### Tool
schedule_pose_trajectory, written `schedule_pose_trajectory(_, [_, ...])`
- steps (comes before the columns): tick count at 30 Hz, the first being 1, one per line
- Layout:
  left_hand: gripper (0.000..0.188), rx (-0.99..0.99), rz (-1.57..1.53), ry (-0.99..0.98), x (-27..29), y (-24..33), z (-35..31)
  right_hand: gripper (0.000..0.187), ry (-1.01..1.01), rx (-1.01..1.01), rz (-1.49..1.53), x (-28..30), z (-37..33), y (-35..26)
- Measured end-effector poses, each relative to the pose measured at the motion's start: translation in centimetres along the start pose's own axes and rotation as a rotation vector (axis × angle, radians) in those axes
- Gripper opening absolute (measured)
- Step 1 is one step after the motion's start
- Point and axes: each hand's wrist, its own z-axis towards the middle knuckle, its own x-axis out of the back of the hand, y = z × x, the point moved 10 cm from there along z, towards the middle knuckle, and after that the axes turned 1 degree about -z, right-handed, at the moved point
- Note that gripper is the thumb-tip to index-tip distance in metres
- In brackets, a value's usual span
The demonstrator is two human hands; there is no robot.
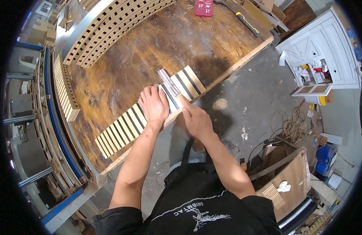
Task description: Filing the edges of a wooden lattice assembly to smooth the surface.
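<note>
currently, the left hand [154, 105] lies palm down on the striped slat panel [124, 128], its fingers extended, close together and not wrapped around anything. the right hand [198, 120] is at the near edge of the panel, fingers curled and closed on the near end of a grey-brown cylindrical tool [169, 82]; the exact fingertip contact is partly hidden. the tool lies across the panel, roughly parallel to the stripes, its far end extending past the far edge. the panel, pale wood with dark bands, lies diagonally along the near edge of the wooden workbench [118, 74].

on the same bench, a row of slotted wooden strips [114, 29] stands along the far left side, with a smaller slatted stack [63, 92] near its lower end. a red case [204, 8] and a tool with a yellow-and-black handle [247, 24] lie at the far right.
</note>
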Motion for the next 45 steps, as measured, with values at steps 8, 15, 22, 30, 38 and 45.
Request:
schedule_pose_trajectory(8, [0.036, 0.013, 0.032, 0.012, -0.2, -0.6, -0.3, 0.049, -0.096, -0.108, -0.004, 3.8, -7.4, -0.1])
schedule_pose_trajectory(15, [0.033, 0.002, 0.020, 0.009, -0.3, -0.8, -0.4, 0.050, -0.093, -0.085, -0.066, -0.7, 0.6, -0.2])
schedule_pose_trajectory(22, [0.034, 0.021, 0.045, 0.000, 0.0, -0.8, -0.7, 0.052, -0.116, -0.121, 0.014, 3.8, -9.1, 0.9])
schedule_pose_trajectory(30, [0.035, 0.019, 0.027, 0.010, -0.3, -1.0, -0.5, 0.049, -0.084, -0.056, -0.090, 0.1, 0.6, -1.2])
schedule_pose_trajectory(38, [0.032, 0.023, 0.040, 0.019, 0.0, -0.5, -0.2, 0.049, -0.270, -0.359, 0.016, 8.5, -17.1, 6.2])
schedule_pose_trajectory(45, [0.035, 0.074, 0.002, 0.086, -0.6, -1.1, 1.1, 0.044, -0.021, -0.413, 0.509, 9.0, -13.7, 5.1])
